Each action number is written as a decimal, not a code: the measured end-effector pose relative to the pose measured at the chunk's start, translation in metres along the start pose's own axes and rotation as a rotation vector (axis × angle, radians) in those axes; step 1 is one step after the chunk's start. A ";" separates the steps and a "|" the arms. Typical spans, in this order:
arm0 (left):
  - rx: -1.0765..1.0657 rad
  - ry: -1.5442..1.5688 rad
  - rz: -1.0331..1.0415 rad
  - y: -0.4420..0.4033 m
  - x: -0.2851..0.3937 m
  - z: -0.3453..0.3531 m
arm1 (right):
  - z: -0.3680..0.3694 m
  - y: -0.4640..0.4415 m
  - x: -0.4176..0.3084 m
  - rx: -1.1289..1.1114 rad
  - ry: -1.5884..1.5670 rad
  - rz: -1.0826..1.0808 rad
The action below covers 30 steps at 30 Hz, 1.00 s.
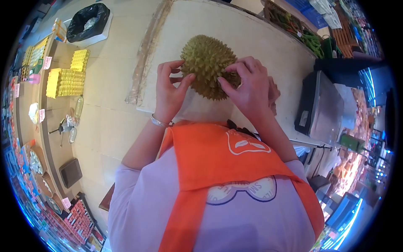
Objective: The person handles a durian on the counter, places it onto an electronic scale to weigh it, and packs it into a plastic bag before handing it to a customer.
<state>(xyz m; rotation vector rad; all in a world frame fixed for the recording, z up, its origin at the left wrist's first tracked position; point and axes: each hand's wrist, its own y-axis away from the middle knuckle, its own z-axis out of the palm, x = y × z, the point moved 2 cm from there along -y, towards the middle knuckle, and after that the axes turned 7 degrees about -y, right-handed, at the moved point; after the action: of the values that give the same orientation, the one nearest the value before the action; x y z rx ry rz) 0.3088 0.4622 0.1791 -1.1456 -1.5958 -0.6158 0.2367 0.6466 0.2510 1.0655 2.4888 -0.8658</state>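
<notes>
A whole spiky green-brown durian (205, 63) rests on the pale worktop (168, 38). My left hand (173, 86) is at its left side, fingers curved and spread, with the fingertips and thumb against the spikes. On the right side of the fruit, my right hand (247, 82) bends its fingers and thumb over the spikes, the tips near one another. Part of the durian's right side is hidden behind my right hand.
A scale-like machine (321, 107) stands on the right. Green vegetables (310, 42) lie in a crate at the back right. To the left are a bin with a black bag (88, 23), yellow trays (67, 82) and shelves (46, 126).
</notes>
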 end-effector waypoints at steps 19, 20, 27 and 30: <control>0.031 0.008 0.015 0.008 -0.001 0.004 | 0.008 0.003 0.001 0.011 0.014 0.041; 0.034 0.003 0.014 0.008 -0.002 0.005 | 0.007 0.003 0.001 0.009 0.031 0.047; 0.043 0.041 -0.004 0.011 -0.003 0.009 | 0.006 0.006 0.000 0.056 0.054 0.007; 0.042 0.049 -0.015 0.013 -0.001 0.010 | 0.004 0.004 0.001 0.038 0.037 0.005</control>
<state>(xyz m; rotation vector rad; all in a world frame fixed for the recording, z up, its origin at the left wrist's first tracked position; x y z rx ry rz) 0.3167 0.4752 0.1726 -1.0803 -1.5697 -0.6131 0.2389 0.6468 0.2458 1.1094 2.5088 -0.9038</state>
